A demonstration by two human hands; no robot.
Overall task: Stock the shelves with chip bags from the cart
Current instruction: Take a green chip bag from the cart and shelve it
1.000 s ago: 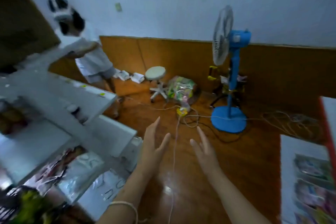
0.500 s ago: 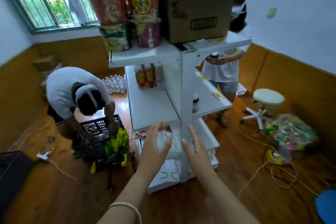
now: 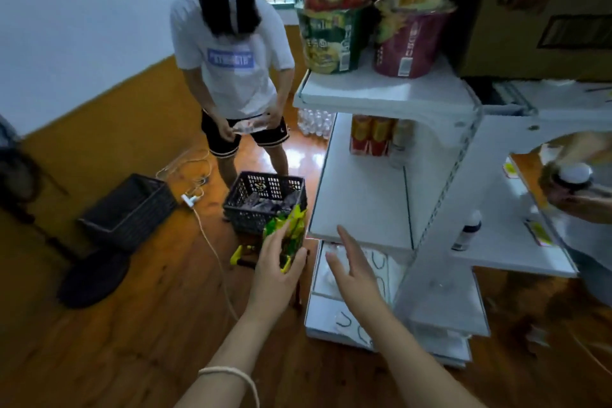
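Green and yellow chip bags (image 3: 291, 228) stand upright in a small cart with yellow parts (image 3: 239, 255), just left of the white shelf unit (image 3: 361, 195). My left hand (image 3: 275, 272) reaches over the bags; one bag sits between its thumb and its fairly straight fingers. My right hand (image 3: 351, 265) is held out open and holds nothing, in front of the front edge of the bare middle shelf. The cart's lower part is hidden behind my left hand.
A person in a white shirt (image 3: 231, 69) stands behind a black basket (image 3: 265, 199) of dark packets. Another black basket (image 3: 126, 209) and cables (image 3: 205, 228) lie on the floor. Noodle cups (image 3: 334, 40) top the shelf; another person's hand (image 3: 569, 195) holds a jar at right.
My view has swung left from the fan corner to the shelf and cart. My left hand has gone down to the chip bags. The person at the basket has stood up.
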